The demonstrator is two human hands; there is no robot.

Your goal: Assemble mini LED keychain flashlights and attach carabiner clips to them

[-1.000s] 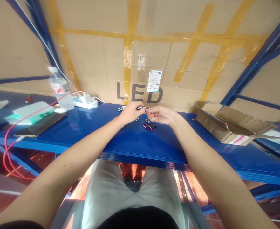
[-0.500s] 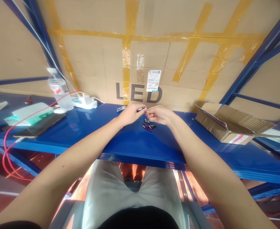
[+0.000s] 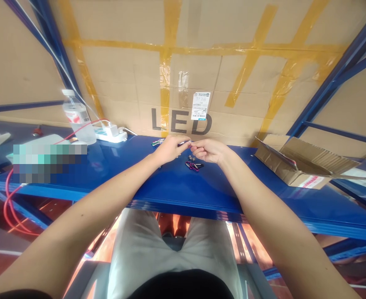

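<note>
Clips (image 3: 193, 166), purple and dark, lying on blue surface (image 3: 185, 187).
From my end, left hand (image 3: 170, 148) pinches a small shiny piece (image 3: 182, 143) near them; right hand (image 3: 210, 150) curls its fingers at the piece's end, gripping or not, I cannot tell. Open carton (image 3: 282, 168) well to the right.

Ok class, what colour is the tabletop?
The tabletop is deep blue, showing best in the head view.

Hands (image 3: 169, 148): I count two.
Bottle (image 3: 79, 121): I see one.
Power strip (image 3: 114, 135): one.
Open box (image 3: 276, 167): one.
LED carton (image 3: 133, 93): one.
Coloured clips (image 3: 195, 167): several, too small for me to number exactly.
</note>
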